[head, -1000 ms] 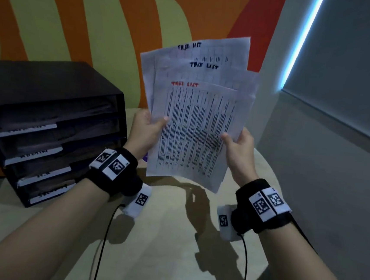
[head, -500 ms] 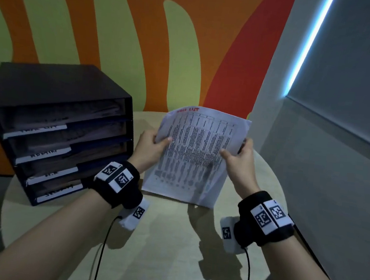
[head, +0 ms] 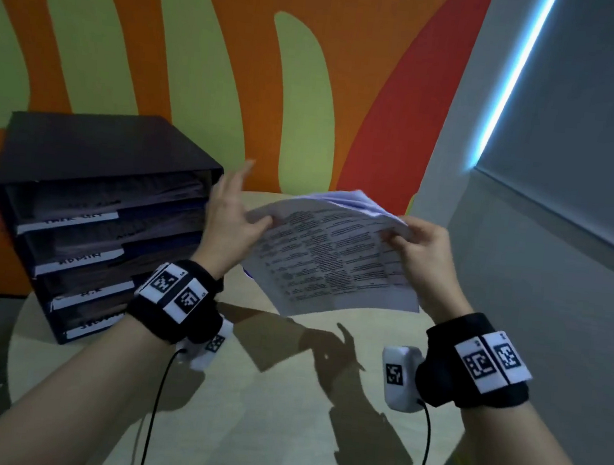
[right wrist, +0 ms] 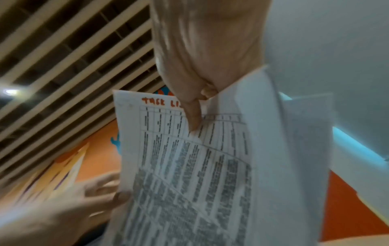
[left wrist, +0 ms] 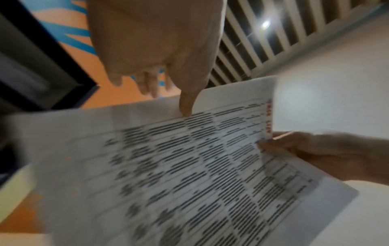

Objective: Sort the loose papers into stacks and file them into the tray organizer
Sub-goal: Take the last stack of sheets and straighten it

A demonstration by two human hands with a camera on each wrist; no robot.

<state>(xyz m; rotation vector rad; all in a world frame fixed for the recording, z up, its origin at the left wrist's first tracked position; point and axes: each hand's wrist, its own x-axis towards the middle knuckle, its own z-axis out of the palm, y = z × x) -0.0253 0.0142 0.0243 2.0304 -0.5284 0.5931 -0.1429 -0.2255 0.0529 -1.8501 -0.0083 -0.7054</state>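
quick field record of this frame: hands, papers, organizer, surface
left hand: fingers spread, thumb touching the sheets' left edge
right hand: pinching the sheets' right edge
papers: white printed task-list sheets, held above the table, roughly flat
organizer: black four-tier tray organizer, labelled trays, left of the hands
surface: round pale wooden table

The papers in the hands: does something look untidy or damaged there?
Slightly untidy, not damaged. The papers bow upward between the right hand, which pinches their edge, and the left hand, whose thumb touches the opposite edge. The sheets are not squared: back sheets stick out past the front one. No tears show.
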